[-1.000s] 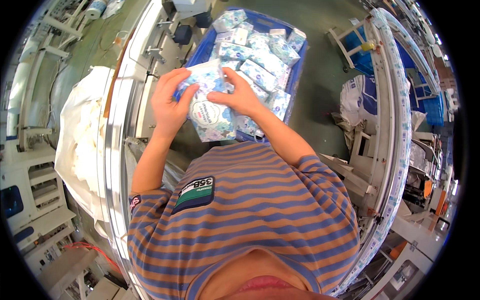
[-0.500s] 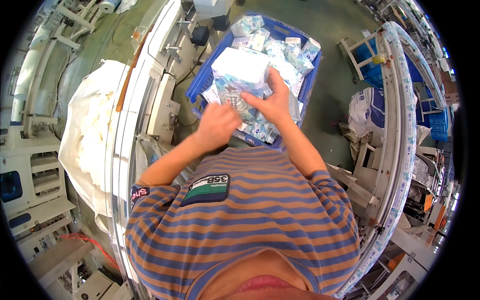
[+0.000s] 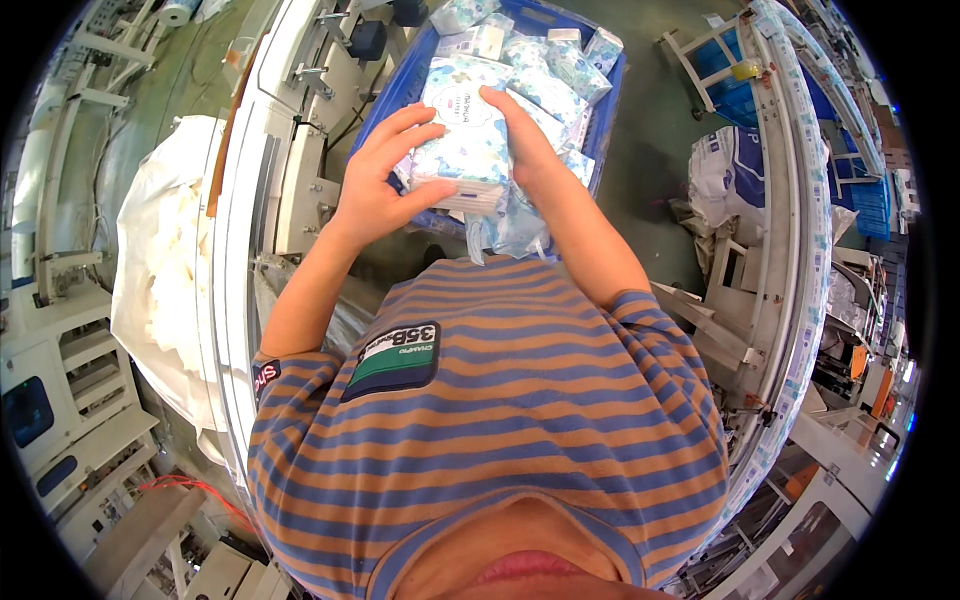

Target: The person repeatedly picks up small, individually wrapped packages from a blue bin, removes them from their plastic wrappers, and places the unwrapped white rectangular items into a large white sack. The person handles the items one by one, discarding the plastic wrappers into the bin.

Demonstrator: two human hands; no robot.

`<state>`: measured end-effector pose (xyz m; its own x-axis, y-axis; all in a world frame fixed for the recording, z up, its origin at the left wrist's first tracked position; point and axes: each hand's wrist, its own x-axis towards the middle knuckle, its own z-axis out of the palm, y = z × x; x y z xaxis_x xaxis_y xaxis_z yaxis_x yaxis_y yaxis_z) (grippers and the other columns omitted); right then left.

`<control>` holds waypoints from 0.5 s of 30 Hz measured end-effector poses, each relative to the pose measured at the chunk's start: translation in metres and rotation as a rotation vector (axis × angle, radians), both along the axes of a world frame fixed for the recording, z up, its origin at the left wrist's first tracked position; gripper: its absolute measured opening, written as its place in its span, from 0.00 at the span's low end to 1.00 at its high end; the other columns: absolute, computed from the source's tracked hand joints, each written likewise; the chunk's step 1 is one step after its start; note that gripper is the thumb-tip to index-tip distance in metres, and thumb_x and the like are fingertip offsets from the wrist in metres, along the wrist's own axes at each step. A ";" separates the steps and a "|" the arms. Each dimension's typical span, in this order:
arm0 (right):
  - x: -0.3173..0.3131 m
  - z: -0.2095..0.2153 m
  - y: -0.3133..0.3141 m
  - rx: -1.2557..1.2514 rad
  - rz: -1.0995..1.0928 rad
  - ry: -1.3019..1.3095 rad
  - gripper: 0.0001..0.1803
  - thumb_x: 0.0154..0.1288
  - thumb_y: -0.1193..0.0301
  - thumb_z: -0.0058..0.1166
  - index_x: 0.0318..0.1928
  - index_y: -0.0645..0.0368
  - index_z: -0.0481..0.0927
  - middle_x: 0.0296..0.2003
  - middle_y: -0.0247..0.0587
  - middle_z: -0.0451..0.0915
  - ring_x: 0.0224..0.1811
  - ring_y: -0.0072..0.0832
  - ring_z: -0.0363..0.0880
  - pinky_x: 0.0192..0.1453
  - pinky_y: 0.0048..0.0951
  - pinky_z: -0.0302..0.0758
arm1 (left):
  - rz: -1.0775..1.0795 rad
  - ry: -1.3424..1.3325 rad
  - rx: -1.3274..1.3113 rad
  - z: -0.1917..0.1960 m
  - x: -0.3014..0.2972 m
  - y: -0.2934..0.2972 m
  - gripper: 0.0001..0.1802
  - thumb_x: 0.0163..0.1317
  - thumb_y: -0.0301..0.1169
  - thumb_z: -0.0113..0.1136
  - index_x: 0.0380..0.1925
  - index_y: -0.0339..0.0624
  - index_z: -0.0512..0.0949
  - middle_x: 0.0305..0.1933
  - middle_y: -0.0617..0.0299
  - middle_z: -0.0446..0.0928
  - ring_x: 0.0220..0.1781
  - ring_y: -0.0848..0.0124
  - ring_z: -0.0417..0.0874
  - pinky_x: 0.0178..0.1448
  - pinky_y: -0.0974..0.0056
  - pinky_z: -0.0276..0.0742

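A worker in a striped shirt holds a white-and-blue floral pack between two bare hands above a blue crate on a factory floor. The pack lies flat in the grip, its printed face turned up and its plain, layered near side toward the worker's chest, filling the gap between the palms. The left hand clasps it from the left, fingers curled onto the upper left edge and thumb stretched along the near side. The right hand presses in from the opposite side, one digit laid on the top face close to the right edge; its remaining fingers are hidden, so how they sit underneath cannot be told. Below and beyond, similar floral packs lie jumbled in the crate, some tilted against others. Crumpled clear plastic hangs just below the pack's near right corner, though whether it is attached cannot be made out. A large white sack slumps at the left, and a white-and-blue sack stands on the floor to the right.
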<state>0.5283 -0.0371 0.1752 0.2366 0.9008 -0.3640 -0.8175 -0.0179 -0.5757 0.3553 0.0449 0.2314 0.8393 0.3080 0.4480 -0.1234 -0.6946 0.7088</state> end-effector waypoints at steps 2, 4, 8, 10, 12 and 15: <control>0.000 -0.002 -0.003 -0.005 -0.001 -0.029 0.26 0.57 0.56 0.47 0.48 0.64 0.70 0.43 0.43 0.76 0.43 0.30 0.76 0.46 0.29 0.73 | 0.015 0.013 0.045 0.001 0.001 -0.003 0.24 0.41 0.27 0.66 0.43 0.39 0.75 0.52 0.54 0.70 0.57 0.60 0.68 0.58 0.61 0.63; 0.003 0.000 -0.006 -0.039 -0.019 -0.027 0.25 0.55 0.58 0.51 0.47 0.65 0.71 0.42 0.42 0.76 0.41 0.28 0.77 0.45 0.28 0.73 | -0.011 0.015 0.072 -0.004 0.002 0.003 0.24 0.41 0.28 0.66 0.43 0.39 0.74 0.52 0.53 0.69 0.57 0.60 0.68 0.58 0.61 0.63; -0.013 -0.002 -0.015 -0.081 -0.128 -0.732 0.29 0.46 0.62 0.62 0.47 0.67 0.70 0.39 0.44 0.76 0.40 0.26 0.76 0.42 0.26 0.71 | 0.194 -0.017 0.096 -0.001 0.014 0.010 0.27 0.42 0.30 0.66 0.46 0.37 0.72 0.52 0.51 0.68 0.54 0.57 0.70 0.57 0.61 0.64; -0.017 -0.004 -0.018 0.000 -0.216 -1.004 0.32 0.44 0.61 0.63 0.49 0.64 0.69 0.38 0.44 0.77 0.40 0.26 0.75 0.44 0.25 0.70 | 0.222 -0.062 0.132 0.004 0.018 0.007 0.28 0.41 0.30 0.67 0.46 0.37 0.71 0.52 0.51 0.69 0.53 0.58 0.70 0.55 0.61 0.66; -0.021 0.002 -0.025 0.066 -0.261 -1.036 0.32 0.43 0.63 0.63 0.49 0.63 0.68 0.38 0.43 0.77 0.40 0.26 0.75 0.44 0.25 0.69 | 0.244 -0.150 0.214 0.005 0.020 0.006 0.26 0.40 0.28 0.68 0.43 0.37 0.73 0.49 0.53 0.70 0.51 0.59 0.72 0.52 0.63 0.69; -0.023 0.011 -0.032 0.120 -0.309 -1.052 0.31 0.43 0.65 0.64 0.48 0.63 0.68 0.38 0.42 0.76 0.40 0.25 0.74 0.44 0.25 0.69 | 0.198 -0.261 0.242 0.006 0.024 0.002 0.23 0.38 0.24 0.68 0.40 0.37 0.75 0.46 0.55 0.71 0.49 0.61 0.73 0.51 0.63 0.70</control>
